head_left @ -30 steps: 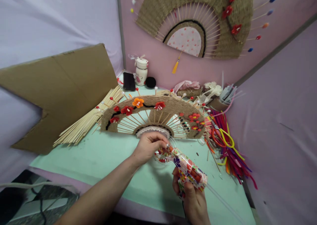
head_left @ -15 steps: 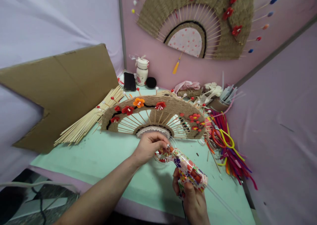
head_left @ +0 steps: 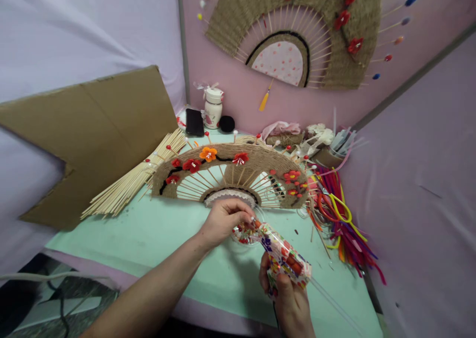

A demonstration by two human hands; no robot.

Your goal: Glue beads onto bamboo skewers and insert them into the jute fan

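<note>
My right hand [head_left: 288, 296] is wrapped round the handle of a flower-patterned glue gun [head_left: 284, 253], with a clear glue stick [head_left: 330, 301] coming out of its back end. The gun's orange nozzle points up and left. At its tip, my left hand [head_left: 228, 221] is closed in a pinch on something small and pale that I cannot make out. Under the fingers stands a clear dish of red and clear beads [head_left: 243, 235], partly hidden. Just behind, a twine-covered fan [head_left: 217, 154] with red and orange felt flowers and bead-tipped sticks lies on the table.
On the left, a bundle of thin sticks [head_left: 130, 179] lies before a cardboard sheet [head_left: 111, 109]. Pipe cleaners [head_left: 344, 219] and yellow-and-orange scissors [head_left: 340, 206] are at right. A white bottle [head_left: 213, 109] and phone [head_left: 195, 122] stand behind. A larger fan [head_left: 245, 18] hangs on the wall.
</note>
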